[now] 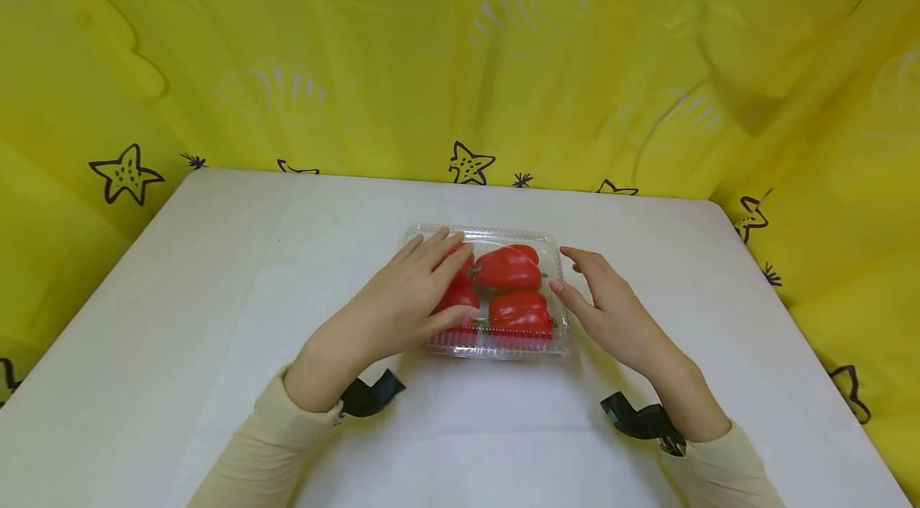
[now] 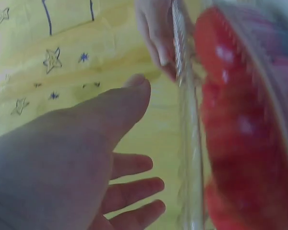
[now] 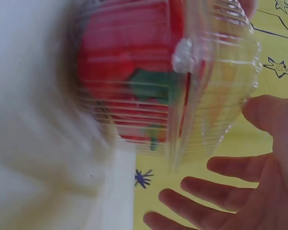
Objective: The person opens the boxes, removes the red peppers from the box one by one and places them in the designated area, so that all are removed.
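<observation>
A clear plastic clamshell container (image 1: 496, 344) holds several red bell peppers (image 1: 509, 268) on the table, its ribbed lid lying over them. My left hand (image 1: 402, 296) is spread above the left part of the lid, fingers extended and partly covering the left peppers. Beside the right edge hovers my right hand (image 1: 611, 304), thumb toward the lid and fingers loosely extended. In the right wrist view, the right thumb (image 3: 264, 112) is at the lid's edge; whether it touches is unclear. The left wrist view shows the left fingers (image 2: 134, 189) holding nothing.
The container stands on a white table (image 1: 302, 252), near the middle. A yellow curtain (image 1: 402, 93) with drawn starfish hangs behind the table and along both sides. Dark straps (image 1: 374, 394) are at both wrists, below the light sleeves.
</observation>
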`<state>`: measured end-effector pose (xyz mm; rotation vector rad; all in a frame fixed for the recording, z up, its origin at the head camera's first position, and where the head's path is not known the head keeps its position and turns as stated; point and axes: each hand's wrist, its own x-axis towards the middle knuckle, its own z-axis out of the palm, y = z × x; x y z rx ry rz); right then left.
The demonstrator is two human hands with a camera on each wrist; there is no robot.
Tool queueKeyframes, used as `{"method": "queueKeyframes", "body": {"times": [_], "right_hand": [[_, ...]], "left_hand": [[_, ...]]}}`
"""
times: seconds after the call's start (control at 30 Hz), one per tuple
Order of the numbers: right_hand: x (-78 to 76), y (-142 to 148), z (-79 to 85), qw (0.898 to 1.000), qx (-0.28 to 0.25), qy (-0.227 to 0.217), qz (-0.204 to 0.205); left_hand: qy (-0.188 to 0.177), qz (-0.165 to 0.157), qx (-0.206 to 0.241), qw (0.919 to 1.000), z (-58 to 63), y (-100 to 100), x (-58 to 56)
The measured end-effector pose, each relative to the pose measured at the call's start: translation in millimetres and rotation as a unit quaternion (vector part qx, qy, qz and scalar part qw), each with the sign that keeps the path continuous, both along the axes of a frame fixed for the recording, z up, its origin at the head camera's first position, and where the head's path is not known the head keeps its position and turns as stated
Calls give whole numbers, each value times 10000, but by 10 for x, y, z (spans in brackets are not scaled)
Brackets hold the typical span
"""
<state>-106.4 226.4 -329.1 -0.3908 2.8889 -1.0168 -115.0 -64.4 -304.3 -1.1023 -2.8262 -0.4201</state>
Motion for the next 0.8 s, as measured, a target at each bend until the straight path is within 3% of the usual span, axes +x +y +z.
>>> {"method": "queueKeyframes", "body": {"times": [0.2, 0.37, 0.53, 0.8], "right_hand": [[-9, 2, -63, 9962, -710, -484, -162], [-41, 55, -101, 9832, -1465, -1050, -301], [-40, 103, -143, 9687, -2109, -1269, -321], [-32, 155, -203, 9277, -3269, -1784, -275]], "left_hand": [[722, -910, 73, 9932, -57, 296, 101], [946, -1364, -126, 9860, -48, 563, 141], [954, -1248, -655, 9854, -98, 728, 158], [1086, -749, -1013, 9861, -211, 844, 231]]}}
